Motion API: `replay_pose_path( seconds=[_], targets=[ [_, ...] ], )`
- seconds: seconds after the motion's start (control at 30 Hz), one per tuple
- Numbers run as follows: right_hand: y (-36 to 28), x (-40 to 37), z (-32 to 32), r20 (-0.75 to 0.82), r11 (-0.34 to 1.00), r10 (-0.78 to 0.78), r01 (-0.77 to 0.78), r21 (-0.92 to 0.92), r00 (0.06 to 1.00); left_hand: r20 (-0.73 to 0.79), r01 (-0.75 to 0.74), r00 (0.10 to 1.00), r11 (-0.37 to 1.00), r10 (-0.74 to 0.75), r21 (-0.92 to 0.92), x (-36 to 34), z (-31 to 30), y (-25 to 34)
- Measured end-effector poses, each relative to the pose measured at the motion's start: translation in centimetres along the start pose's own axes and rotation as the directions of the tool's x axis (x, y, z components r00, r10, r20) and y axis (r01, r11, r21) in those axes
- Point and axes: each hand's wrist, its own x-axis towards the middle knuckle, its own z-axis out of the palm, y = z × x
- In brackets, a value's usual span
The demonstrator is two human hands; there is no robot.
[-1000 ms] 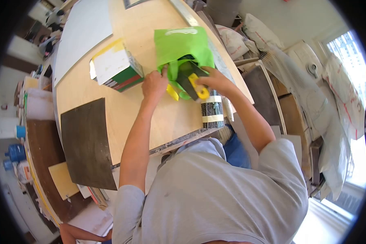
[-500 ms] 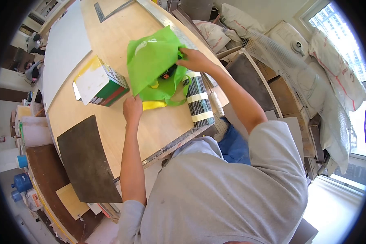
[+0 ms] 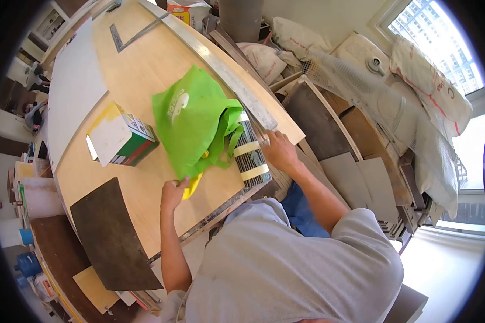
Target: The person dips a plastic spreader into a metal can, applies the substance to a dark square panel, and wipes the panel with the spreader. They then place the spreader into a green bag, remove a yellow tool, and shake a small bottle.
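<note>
A green cloth bag (image 3: 186, 118) with a white print lies slumped on the wooden table, its handles toward the right. My left hand (image 3: 173, 195) is closed on the bag's near lower corner, beside a yellow strip (image 3: 192, 187) that sticks out from under it. Right of the bag lies a dark striped bundle (image 3: 249, 161) wrapped with pale bands. My right hand (image 3: 281, 153) is just right of this bundle at the table edge, fingers bent around something pale and small that is mostly hidden.
A white and green box (image 3: 125, 141) stands left of the bag. A dark flat sheet (image 3: 113, 231) overhangs the table's left side. A metal square (image 3: 125, 46) and a long metal straightedge (image 3: 221, 70) lie farther back. White sacks (image 3: 431, 86) and boards are stacked at right.
My right hand has let go of the bag's opening and moved down to the right, beside the bundle. The bag's opening has flopped over, hiding the dark thing inside. My left hand stays at its corner.
</note>
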Motion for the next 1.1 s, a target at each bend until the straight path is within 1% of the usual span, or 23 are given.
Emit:
replay_pose_path(
  seconds=[0.03, 0.1, 0.13, 0.17, 0.23, 0.27, 0.3, 0.37, 0.4, 0.5, 0.53, 0.6, 0.63, 0.7, 0.77, 0.83, 0.9, 0.93, 0.97, 1.0, 1.03, 1.07, 1.1],
  targets=[
    [0.7, 0.1, 0.0, 0.086, 0.996, 0.069, -0.064, -0.054, 0.994, -0.133, -0.068, 0.988, 0.995, 0.076, 0.068, -0.6, 0.3, 0.1],
    [2.5, 0.1, 2.1, 0.033, 0.999, -0.018, 0.019, -0.029, 0.999, -0.379, -0.150, 0.897, 0.962, 0.230, 0.228, -2.5, 2.1, 1.2],
    [3.4, 0.1, 3.4, 0.013, 0.998, -0.067, 0.067, -0.015, 0.998, -0.445, -0.075, 0.875, 0.961, 0.191, 0.266, -3.6, 2.4, 3.0],
    [4.5, 0.2, 4.3, -0.096, 0.990, -0.137, 0.141, 0.032, 0.986, -0.512, 0.007, 0.845, 0.955, 0.154, 0.298, -4.8, 2.1, 5.6],
    [6.5, 0.2, 5.4, -0.304, 0.949, -0.250, 0.295, 0.112, 0.919, -0.508, -0.103, 0.829, 0.957, 0.234, 0.272, -6.1, 1.3, 9.4],
    [5.6, -0.4, 4.0, -0.202, 0.930, -0.080, 0.146, 0.338, 0.976, -0.468, -0.137, 0.827, 0.920, 0.310, 0.367, -5.2, 1.1, 9.9],
    [3.8, -1.5, 1.4, -0.059, 0.850, 0.072, -0.030, 0.526, 0.996, -0.420, -0.173, 0.823, 0.872, 0.384, 0.458, -3.6, 0.8, 10.0],
    [2.0, -3.7, -1.6, -0.035, 0.680, 0.106, -0.047, 0.732, 0.994, -0.403, -0.043, 0.822, 0.751, 0.402, 0.659, 1.2, 0.8, 9.1],
    [4.2, -4.2, -1.1, -0.098, 0.718, 0.006, 0.064, 0.693, 0.995, -0.403, -0.078, 0.806, 0.753, 0.433, 0.653, 2.4, -0.9, 9.3],
    [3.3, -7.7, -4.9, 0.201, 0.714, -0.152, -0.034, 0.700, 0.968, -0.476, -0.169, 0.697, 0.768, 0.536, 0.618, 2.4, -6.6, 12.5],
    [2.8, -8.8, -5.2, 0.249, 0.690, -0.177, -0.060, 0.721, 0.952, -0.510, -0.203, 0.648, 0.774, 0.566, 0.600, 1.6, -7.8, 13.7],
    [0.9, -10.1, -5.0, 0.330, 0.648, -0.234, -0.106, 0.754, 0.914, -0.477, -0.268, 0.631, 0.749, 0.611, 0.606, 0.5, -8.5, 15.1],
    [-0.3, -9.8, -4.6, 0.278, 0.692, -0.233, -0.042, 0.720, 0.932, -0.464, -0.301, 0.618, 0.736, 0.635, 0.607, 0.3, -8.5, 15.6],
    [-3.3, -7.8, -3.7, 0.177, 0.770, -0.253, 0.087, 0.632, 0.951, -0.357, -0.307, 0.707, 0.719, 0.611, 0.623, -0.6, -7.0, 15.1],
    [-4.6, -4.1, 0.0, -0.068, 0.781, -0.293, 0.280, 0.558, 0.954, -0.308, -0.308, 0.760, 0.734, 0.573, 0.606, -0.9, -5.4, 14.0],
    [-7.6, 0.1, 1.6, -0.071, 0.850, -0.243, 0.248, 0.466, 0.967, -0.296, -0.311, 0.801, 0.784, 0.520, 0.537, -1.1, -3.0, 12.9],
    [-10.6, 5.0, 3.6, -0.004, 0.901, -0.233, 0.217, 0.377, 0.973, -0.372, -0.294, 0.805, 0.855, 0.462, 0.426, -1.6, -0.9, 12.7],
    [-10.4, 7.3, 5.5, -0.133, 0.810, -0.429, 0.446, 0.380, 0.893, -0.346, -0.268, 0.848, 0.888, 0.401, 0.373, -2.1, -0.4, 12.8],
    [-10.2, 9.0, 7.2, -0.249, 0.653, -0.609, 0.654, 0.381, 0.753, -0.331, -0.213, 0.889, 0.926, 0.316, 0.312, -2.9, -0.2, 12.3],
    [-9.5, 9.0, 7.4, -0.212, 0.764, -0.592, 0.625, 0.160, 0.778, -0.240, -0.142, 0.944, 0.935, 0.227, 0.324, -4.0, -0.1, 11.2],
    [-11.6, 7.8, 4.2, 0.032, 0.785, -0.612, 0.602, 0.144, 0.790, -0.239, -0.164, 0.943, 0.949, 0.231, 0.271, -5.5, -0.5, 9.9],
    [-13.3, 5.8, 1.4, 0.186, 0.823, -0.567, 0.540, 0.179, 0.802, -0.260, -0.250, 0.929, 0.965, 0.263, 0.082, -8.0, -2.1, 9.2],
    [-12.6, 4.2, 0.5, 0.228, 0.803, -0.595, 0.581, 0.135, 0.770, -0.280, -0.302, 0.918, 0.953, 0.282, -0.027, -9.7, -2.8, 7.4]
  ],
)
